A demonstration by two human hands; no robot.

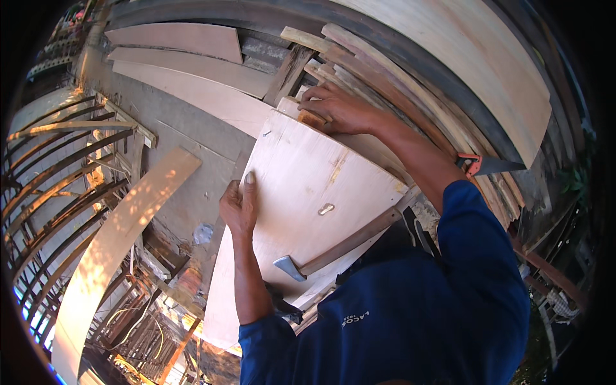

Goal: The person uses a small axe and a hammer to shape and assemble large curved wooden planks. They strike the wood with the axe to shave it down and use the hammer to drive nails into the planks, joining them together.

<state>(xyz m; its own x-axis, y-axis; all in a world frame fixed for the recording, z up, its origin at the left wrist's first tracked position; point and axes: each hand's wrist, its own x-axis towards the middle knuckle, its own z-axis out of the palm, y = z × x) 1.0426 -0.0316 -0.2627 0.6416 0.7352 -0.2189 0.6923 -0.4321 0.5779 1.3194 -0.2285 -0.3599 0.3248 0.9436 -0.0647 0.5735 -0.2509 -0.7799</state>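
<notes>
A pale plywood board [301, 186] lies tilted in front of me. My left hand [240, 205] grips its left edge, thumb on top and the other fingers partly hidden by the edge. Beyond the board's far edge, my right hand [340, 109] curls over a small brown wooden block [312, 120], beside pale wood pieces. A hatchet [290, 267] with a wooden handle rests on the near part of the board. Near the board's middle is a small oval mark or metal piece [326, 209] that I cannot make out. A nail [266, 134] shows near the far left corner.
Long wooden strips [398, 83] are stacked at the far right, with a red-handled handsaw [471, 164] on them. Curved plywood panels [192, 77] lie at the far left. A long thin plank [128, 237] and a frame of bent wooden ribs [70, 173] occupy the left.
</notes>
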